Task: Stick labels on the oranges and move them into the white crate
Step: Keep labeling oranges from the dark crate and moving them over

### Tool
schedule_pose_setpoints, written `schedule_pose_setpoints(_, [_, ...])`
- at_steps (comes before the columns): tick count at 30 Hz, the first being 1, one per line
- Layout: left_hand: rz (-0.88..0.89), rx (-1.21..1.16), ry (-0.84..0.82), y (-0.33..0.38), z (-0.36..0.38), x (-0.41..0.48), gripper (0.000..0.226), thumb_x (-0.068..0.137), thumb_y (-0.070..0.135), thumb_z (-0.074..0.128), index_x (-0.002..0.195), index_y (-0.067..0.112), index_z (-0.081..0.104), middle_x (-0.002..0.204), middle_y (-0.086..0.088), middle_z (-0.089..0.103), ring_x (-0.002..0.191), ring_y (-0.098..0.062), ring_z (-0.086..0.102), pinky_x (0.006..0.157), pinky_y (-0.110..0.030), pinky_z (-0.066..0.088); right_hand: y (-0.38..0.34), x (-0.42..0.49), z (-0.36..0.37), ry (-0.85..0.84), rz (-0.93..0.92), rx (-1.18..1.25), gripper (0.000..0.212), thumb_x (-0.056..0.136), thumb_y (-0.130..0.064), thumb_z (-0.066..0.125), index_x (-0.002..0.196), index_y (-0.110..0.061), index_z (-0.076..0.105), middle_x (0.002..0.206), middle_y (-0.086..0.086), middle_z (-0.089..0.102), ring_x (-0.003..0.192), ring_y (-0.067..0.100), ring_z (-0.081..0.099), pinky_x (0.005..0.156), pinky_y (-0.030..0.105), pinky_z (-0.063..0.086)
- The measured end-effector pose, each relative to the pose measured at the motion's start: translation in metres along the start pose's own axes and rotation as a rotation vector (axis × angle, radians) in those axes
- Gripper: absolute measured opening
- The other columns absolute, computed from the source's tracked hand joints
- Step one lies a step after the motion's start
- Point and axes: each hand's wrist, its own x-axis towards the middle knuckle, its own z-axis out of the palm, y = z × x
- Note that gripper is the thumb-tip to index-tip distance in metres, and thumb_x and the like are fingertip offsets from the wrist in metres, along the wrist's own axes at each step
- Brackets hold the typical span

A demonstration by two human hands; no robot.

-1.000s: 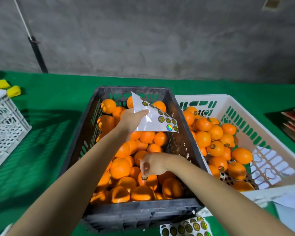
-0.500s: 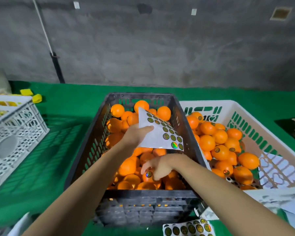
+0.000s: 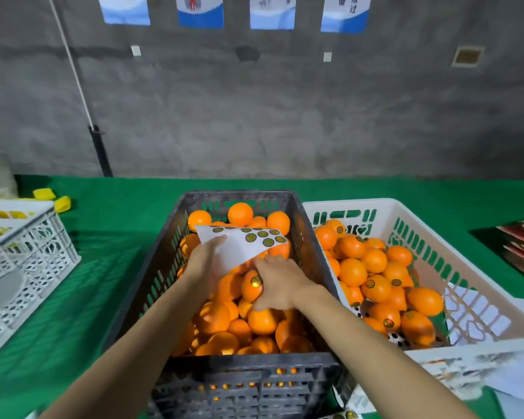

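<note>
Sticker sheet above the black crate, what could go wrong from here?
The sticker sheet, pinched by the left hand, hangs close by the right hand; lifting might snag or crease it. The labelled orange that the right hand grips sits packed among others in the black crate; neighbours may shift, or the label could rub off.

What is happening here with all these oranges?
A person is labelling fruit over the dark crate. The left grip holds a label sheet above the fruit. The right grip holds a labelled orange down in the dark crate. The white crate beside it holds oranges, several with labels showing.
</note>
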Motion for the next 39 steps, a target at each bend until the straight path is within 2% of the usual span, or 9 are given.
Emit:
schedule_pose_setpoints(3, [0.001,-0.079,0.106,0.007,-0.010,0.006,0.041,0.102,0.023,0.049,0.138,0.004,0.053,0.136,-0.017,0.060,0.126,-0.035,0.058,0.099,-0.048,0.050,0.004,-0.001,-0.012,0.391,0.246,0.094,0.079,0.065,-0.055,0.073,0.132,-0.026,0.043,0.128,0.005,0.046,0.120,0.031,0.039,0.100,0.049,0.031])
schedule_pose_setpoints(6, [0.012,-0.068,0.135,0.006,-0.010,0.013,0.046,0.104,0.025,0.043,0.144,0.004,0.047,0.145,-0.021,0.053,0.133,-0.039,0.051,0.103,-0.050,0.046,0.015,-0.002,-0.029,0.771,0.639,0.526,0.080,0.068,-0.051,0.079,0.136,-0.026,0.046,0.131,0.006,0.049,0.124,0.033,0.042,0.101,0.048,0.034])
schedule_pose_setpoints(12, [-0.070,-0.105,0.043,0.000,0.000,0.007,0.026,0.099,0.022,0.048,0.118,0.014,0.063,0.106,-0.008,0.076,0.079,-0.025,0.075,0.068,-0.039,0.057,0.038,-0.009,-0.034,0.993,1.044,0.810,0.087,0.082,-0.010,0.069,0.154,-0.017,0.022,0.153,0.017,0.033,0.142,0.038,0.027,0.113,0.052,0.024])
schedule_pose_setpoints(16, [-0.066,-0.098,0.008,-0.001,-0.002,0.007,0.035,0.096,0.015,0.046,0.129,0.017,0.058,0.099,-0.008,0.078,0.076,-0.025,0.076,0.057,-0.036,0.058,0.020,-0.009,-0.027,1.119,0.878,0.425,0.087,0.075,0.005,0.065,0.152,-0.011,0.029,0.149,0.019,0.037,0.140,0.037,0.031,0.112,0.053,0.021])
schedule_pose_setpoints(22, [-0.039,-0.164,-0.055,-0.005,-0.002,0.010,0.049,0.099,0.011,0.039,0.148,0.012,0.045,0.138,-0.019,0.060,0.122,-0.042,0.059,0.108,-0.057,0.042,0.004,-0.004,-0.011,0.912,0.197,0.265,0.043,0.083,-0.005,0.061,0.126,-0.009,0.058,0.127,0.012,0.055,0.122,0.035,0.049,0.101,0.049,0.042])
schedule_pose_setpoints(28, [-0.047,-0.121,-0.053,-0.008,-0.003,0.007,0.048,0.097,0.008,0.039,0.144,0.009,0.049,0.132,-0.020,0.065,0.118,-0.042,0.063,0.096,-0.054,0.051,0.007,0.008,0.001,0.638,0.191,0.294,0.040,0.094,-0.048,0.056,0.127,-0.025,0.058,0.129,-0.005,0.052,0.125,0.017,0.043,0.104,0.037,0.036])
schedule_pose_setpoints(31, [-0.070,-0.077,-0.018,-0.007,-0.004,0.011,0.041,0.101,0.008,0.041,0.141,0.003,0.050,0.129,-0.021,0.066,0.114,-0.038,0.065,0.102,-0.049,0.049,0.007,0.010,0.002,0.533,0.119,0.343,0.039,0.096,-0.048,0.056,0.124,-0.023,0.064,0.119,-0.002,0.059,0.113,0.019,0.051,0.094,0.037,0.044])
schedule_pose_setpoints(34, [-0.062,-0.078,-0.042,-0.007,-0.008,0.012,0.035,0.101,0.019,0.047,0.131,0.005,0.057,0.102,-0.012,0.078,0.087,-0.026,0.076,0.073,-0.038,0.059,-0.001,0.009,0.006,0.478,0.044,0.378,0.034,0.099,-0.046,0.053,0.121,-0.023,0.065,0.111,-0.002,0.063,0.103,0.019,0.057,0.080,0.034,0.046])
schedule_pose_setpoints(39, [-0.051,0.066,-0.278,-0.009,-0.014,0.011,0.053,0.088,0.026,0.064,0.138,0.014,0.054,0.127,-0.017,0.068,0.113,-0.036,0.067,0.085,-0.044,0.059,-0.003,0.008,0.009,0.527,0.034,0.405,0.028,0.099,-0.043,0.054,0.114,-0.022,0.066,0.101,-0.005,0.065,0.086,0.014,0.058,0.068,0.029,0.044])
